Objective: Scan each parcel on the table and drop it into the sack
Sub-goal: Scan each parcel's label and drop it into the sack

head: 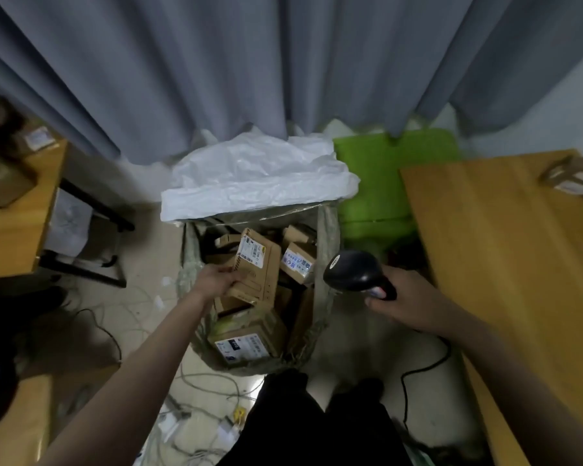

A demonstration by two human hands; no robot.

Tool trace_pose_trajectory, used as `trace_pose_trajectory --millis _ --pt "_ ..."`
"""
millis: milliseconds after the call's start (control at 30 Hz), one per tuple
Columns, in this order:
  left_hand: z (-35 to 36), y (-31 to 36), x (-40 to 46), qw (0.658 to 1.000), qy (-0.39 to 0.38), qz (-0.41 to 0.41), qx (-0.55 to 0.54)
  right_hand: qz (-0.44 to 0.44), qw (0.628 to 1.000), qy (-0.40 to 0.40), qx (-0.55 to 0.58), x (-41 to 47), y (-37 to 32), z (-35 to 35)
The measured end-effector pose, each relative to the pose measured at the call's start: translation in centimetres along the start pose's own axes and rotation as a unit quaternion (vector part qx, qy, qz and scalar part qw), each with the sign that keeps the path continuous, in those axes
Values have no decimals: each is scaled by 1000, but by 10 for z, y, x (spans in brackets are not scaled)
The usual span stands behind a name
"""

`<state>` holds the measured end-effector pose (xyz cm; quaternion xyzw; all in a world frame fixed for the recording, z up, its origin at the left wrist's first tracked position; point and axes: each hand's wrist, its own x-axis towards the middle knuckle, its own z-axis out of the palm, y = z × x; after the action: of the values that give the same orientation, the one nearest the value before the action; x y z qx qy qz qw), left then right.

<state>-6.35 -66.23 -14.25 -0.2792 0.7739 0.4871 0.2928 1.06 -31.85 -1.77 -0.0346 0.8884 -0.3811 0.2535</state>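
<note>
Head view: left hand (pixel 216 280) grips cardboard parcel (pixel 256 269) by near edge, held over open sack (pixel 325 237) already holding several boxes. Right hand (pixel 401 297) wrapped round black scanner (pixel 354 270), beside counter (pixel 505 247). Step appears to be drop. Next move likely: loosen fingers, let parcel fall, fetch another parcel (pixel 576 178) from counter.

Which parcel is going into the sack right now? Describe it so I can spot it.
Find the open sack on the floor below the grey curtain, full of brown boxes. The parcel is the flat box above the pile, held by the left hand, white label facing up; the other boxes lie loose.
</note>
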Motion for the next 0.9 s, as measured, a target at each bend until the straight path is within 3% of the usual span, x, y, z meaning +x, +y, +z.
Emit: trace_pose_trajectory --millis 167,300,533,900 --pt "24 16 47 998 18 -25 -54 72 997 28 -19 -12 10 -4" --pt "37 26 63 983 45 59 168 90 995 46 -13 -30 14 -6" --pt "87 101 6 867 -73 282 403 131 984 120 -2 -55 34 -30" --pt "289 194 -95 723 -180 421 517 218 933 274 88 -203 128 -86"
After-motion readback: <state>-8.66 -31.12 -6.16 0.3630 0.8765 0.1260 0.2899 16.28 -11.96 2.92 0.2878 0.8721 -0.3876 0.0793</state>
